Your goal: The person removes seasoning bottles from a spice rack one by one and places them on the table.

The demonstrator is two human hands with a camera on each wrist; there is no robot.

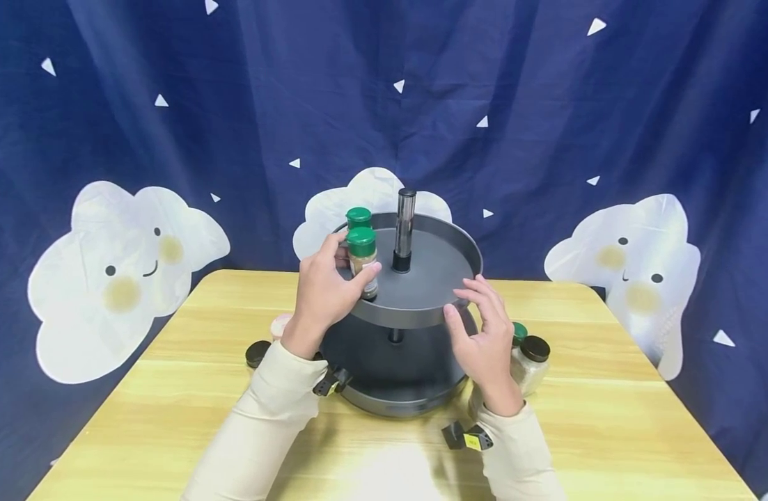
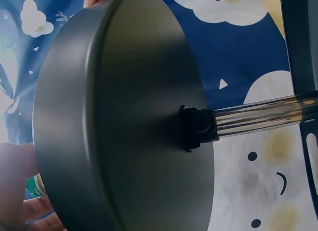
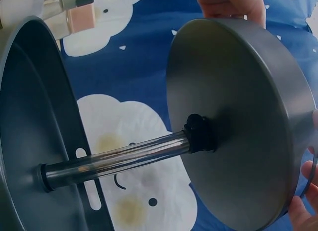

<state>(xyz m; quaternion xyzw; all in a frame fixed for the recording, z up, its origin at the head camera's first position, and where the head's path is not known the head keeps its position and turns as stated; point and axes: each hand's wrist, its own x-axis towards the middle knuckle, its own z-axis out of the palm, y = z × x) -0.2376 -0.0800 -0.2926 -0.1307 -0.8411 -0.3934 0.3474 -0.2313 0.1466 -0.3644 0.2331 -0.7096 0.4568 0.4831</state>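
Observation:
A two-tier dark grey turntable rack stands on the table, with a shiny post rising through its upper tray. At the upper tray's left side my left hand holds a spice jar with a green lid, thumb in front of it. Just behind stands a second green-lidded jar, partly hidden. My right hand is at the upper tray's right front rim, its fingers loosely bent against the edge. From below, both wrist views show the upper tray's underside, which hides most of the left hand's grip.
Right of the rack stand a black-lidded jar and a green-lidded one, partly behind my right hand. A black lid and a pale pink lid show left of it. A blue curtain hangs behind the wooden table.

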